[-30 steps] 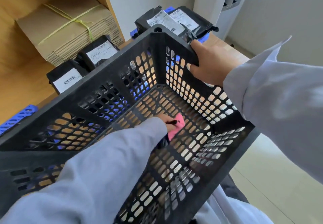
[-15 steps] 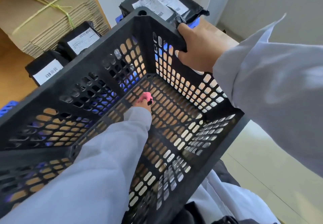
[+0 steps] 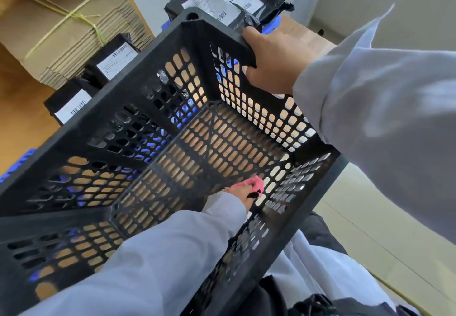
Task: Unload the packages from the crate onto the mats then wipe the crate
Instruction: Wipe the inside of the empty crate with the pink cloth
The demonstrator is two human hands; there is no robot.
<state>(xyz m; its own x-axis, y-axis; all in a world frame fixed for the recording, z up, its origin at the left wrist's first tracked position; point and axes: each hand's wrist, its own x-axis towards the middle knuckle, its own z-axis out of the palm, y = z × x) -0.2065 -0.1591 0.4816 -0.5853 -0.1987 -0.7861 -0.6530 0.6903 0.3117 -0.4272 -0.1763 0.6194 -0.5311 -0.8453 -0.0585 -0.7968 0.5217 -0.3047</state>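
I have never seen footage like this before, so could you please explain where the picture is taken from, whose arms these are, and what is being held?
There is no machine here. The picture comes from a camera worn on a person's head, looking forward and down, so the two sleeved arms are the wearer's own.

The right hand grips the top rim of a black slotted crate, which looks tilted toward the camera. The left hand reaches inside and presses a pink cloth near the crate's bottom corner on the wearer's right. The crate holds no packages.

Behind it, black packages with white labels lie outside: two beside a tied bundle of flat cardboard, more at the far end on a blue mat.
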